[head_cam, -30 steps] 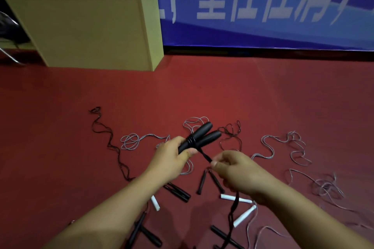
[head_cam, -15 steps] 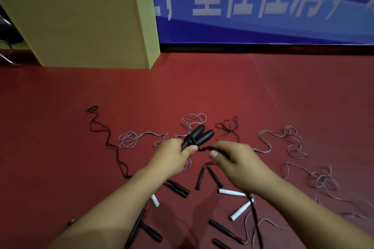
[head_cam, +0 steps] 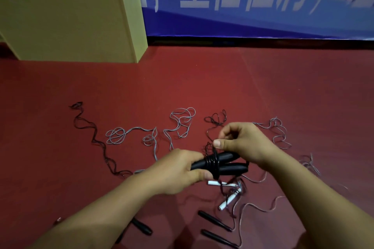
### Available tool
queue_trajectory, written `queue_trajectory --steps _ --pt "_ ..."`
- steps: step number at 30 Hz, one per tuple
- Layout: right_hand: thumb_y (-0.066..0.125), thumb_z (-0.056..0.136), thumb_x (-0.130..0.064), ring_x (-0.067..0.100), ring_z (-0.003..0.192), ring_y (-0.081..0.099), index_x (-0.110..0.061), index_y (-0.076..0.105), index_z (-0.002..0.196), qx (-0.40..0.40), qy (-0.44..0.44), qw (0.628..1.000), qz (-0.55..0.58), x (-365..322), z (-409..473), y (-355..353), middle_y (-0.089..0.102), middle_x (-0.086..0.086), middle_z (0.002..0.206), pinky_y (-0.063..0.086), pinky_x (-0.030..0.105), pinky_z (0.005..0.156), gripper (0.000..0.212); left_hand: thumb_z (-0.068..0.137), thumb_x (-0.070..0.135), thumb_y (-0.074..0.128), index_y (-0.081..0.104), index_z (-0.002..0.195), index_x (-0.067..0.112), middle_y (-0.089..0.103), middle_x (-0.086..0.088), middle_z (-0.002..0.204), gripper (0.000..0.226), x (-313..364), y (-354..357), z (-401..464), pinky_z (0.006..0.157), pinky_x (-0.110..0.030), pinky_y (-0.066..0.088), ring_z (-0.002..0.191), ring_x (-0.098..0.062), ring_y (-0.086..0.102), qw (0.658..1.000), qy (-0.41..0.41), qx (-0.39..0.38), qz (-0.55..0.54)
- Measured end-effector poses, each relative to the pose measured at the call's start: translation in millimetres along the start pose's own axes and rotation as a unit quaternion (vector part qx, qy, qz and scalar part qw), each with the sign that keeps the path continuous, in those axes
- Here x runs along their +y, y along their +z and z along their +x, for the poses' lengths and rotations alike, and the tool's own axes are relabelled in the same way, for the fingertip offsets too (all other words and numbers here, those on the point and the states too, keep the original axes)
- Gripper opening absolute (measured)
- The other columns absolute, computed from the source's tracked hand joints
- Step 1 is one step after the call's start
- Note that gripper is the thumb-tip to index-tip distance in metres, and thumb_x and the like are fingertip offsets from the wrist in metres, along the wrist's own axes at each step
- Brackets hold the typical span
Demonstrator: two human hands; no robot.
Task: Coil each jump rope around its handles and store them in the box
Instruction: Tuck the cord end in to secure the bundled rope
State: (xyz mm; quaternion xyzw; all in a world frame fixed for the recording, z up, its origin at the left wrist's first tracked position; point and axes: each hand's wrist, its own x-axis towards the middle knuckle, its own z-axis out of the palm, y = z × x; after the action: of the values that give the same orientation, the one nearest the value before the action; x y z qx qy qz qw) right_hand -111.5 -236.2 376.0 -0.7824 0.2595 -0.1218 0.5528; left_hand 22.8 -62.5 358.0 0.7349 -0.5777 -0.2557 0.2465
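— Where was the box (head_cam: 66, 20) in all this?

— Standing on the red floor (head_cam: 242, 87) toward its far left, against the blue banner (head_cam: 263, 6), well apart from my hands. I could only see its outer walls; whether anything lay inside, I couldn't tell.

— And the rope you were on?

— I had the pair of black handles (head_cam: 226, 164) side by side, above the floor's near middle. My left hand (head_cam: 178, 172) was curled round their left ends, thumb pressed underneath. My right hand (head_cam: 244, 143) pinched the black cord (head_cam: 215, 150) between thumb and forefinger, just above the turns (head_cam: 213, 164) already banding the handles' waist.

— How did it feel?

— I'd judge it light. The handles looked stiff and smooth, apt to slide against each other, so gripping both together by one end seemed right. The cord was limp and springy-looking; I reckoned it wanted tension or the turns would loosen.

— Anything you couldn't make out?

— My right palm covered the handles' far ends and the cord's trailing length, so how much remained to wind was unclear. The grey ropes (head_cam: 180, 123) on the floor tangled together, the white handles (head_cam: 228, 202) lay half under cord, and my forearms cut off some loose black handles (head_cam: 214, 221) at the near edge.
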Motion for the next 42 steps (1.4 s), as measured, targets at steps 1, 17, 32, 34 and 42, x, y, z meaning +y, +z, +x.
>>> queue_trajectory --steps 1,17,32,34,42 --pt "0.082 0.073 -0.016 0.011 0.053 0.050 -0.009 0.063 0.076 -0.025 0.016 0.999 0.038 0.4 0.1 -1.1 0.058 0.002 0.062 0.042 0.023 0.052 0.021 0.085 0.048 0.067 0.053 0.078 0.017 0.049 0.003 0.062 0.035 1.0 0.8 -0.5 0.055 -0.032 0.035 0.057 -0.011 0.042 1.000 0.009 -0.004 -0.014" --pt "0.057 0.086 -0.022 0.020 0.073 0.048 0.006 0.059 0.086 -0.089 -0.005 0.995 0.049 8.8 9.2 14.6 0.056 0.015 0.077 0.040 0.039 0.068 0.028 0.080 0.051 0.063 0.056 0.092 0.013 0.056 0.008 0.070 0.041 -3.1 -7.6 0.8 0.054 -0.025 0.040 0.055 -0.008 0.049 0.956 0.049 0.019 -0.287" --pt "0.061 0.094 -0.037 0.017 0.055 0.046 -0.014 0.055 0.084 -0.037 0.033 0.999 -0.007 18.6 14.0 27.1 0.050 -0.001 0.061 0.041 0.033 0.058 0.026 0.101 0.013 0.048 0.063 0.103 0.015 0.073 0.004 0.084 0.016 -15.2 -17.9 8.4 0.065 -0.024 0.051 0.073 -0.008 0.064 0.888 -0.096 0.267 -0.362" --pt "0.065 0.091 -0.037 0.012 0.054 0.044 -0.013 0.057 0.089 -0.036 0.031 0.998 -0.042 20.0 13.9 26.7 0.051 -0.006 0.059 0.039 0.028 0.055 0.025 0.102 0.014 0.048 0.064 0.104 0.018 0.075 0.004 0.091 0.017 -20.7 -20.1 9.0 0.065 -0.028 0.052 0.071 -0.009 0.065 0.891 -0.126 0.279 -0.336" --pt "0.073 0.082 -0.041 0.000 0.053 0.042 -0.018 0.061 0.077 -0.015 -0.026 0.977 -0.210 7.2 7.1 29.1 0.051 -0.010 0.062 0.034 0.013 0.050 0.026 0.094 0.026 0.057 0.062 0.089 0.022 0.071 -0.001 0.074 0.008 -41.3 -17.9 11.1 0.065 -0.034 0.051 0.069 -0.019 0.066 0.914 -0.223 0.277 -0.193"
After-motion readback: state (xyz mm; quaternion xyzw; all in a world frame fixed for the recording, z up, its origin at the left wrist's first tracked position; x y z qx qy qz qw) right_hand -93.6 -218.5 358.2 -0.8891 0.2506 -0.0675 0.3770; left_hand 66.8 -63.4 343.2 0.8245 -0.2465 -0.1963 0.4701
